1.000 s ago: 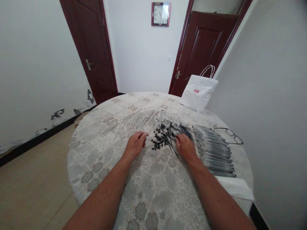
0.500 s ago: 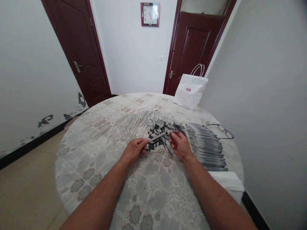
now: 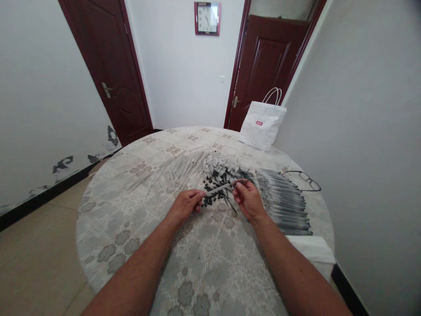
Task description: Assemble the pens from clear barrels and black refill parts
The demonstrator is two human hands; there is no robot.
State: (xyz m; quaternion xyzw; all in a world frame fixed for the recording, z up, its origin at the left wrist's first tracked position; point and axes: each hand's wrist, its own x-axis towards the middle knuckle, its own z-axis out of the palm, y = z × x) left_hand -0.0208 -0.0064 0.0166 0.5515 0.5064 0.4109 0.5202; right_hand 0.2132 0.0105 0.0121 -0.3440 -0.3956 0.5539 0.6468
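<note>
Pinched in my left hand [image 3: 188, 204] is one end of a translucent pen barrel [image 3: 217, 189], which slants up to the right. My right hand [image 3: 248, 197] has its fingers closed on a thin dark pen refill [image 3: 239, 181] at the barrel's other end. Whether the refill's tip is inside the barrel is too small to tell. Below and behind the barrel lie small black caps [image 3: 208, 201] and several dark refills [image 3: 230, 202]. White pen parts [image 3: 221, 163] are heaped just beyond them.
Loose clear barrels [image 3: 180, 169] spread left of the heap. Rows of pens with dark ends [image 3: 289, 202] lie to the right, beside eyeglasses [image 3: 305, 177] and a white box-like thing [image 3: 311, 249]. A white paper bag [image 3: 263, 125] stands at the back of the round table [image 3: 131, 272].
The barrel's right end has dipped slightly and lies nearer my right fingers. Both hands are almost where they were, and the view has shifted a little.
</note>
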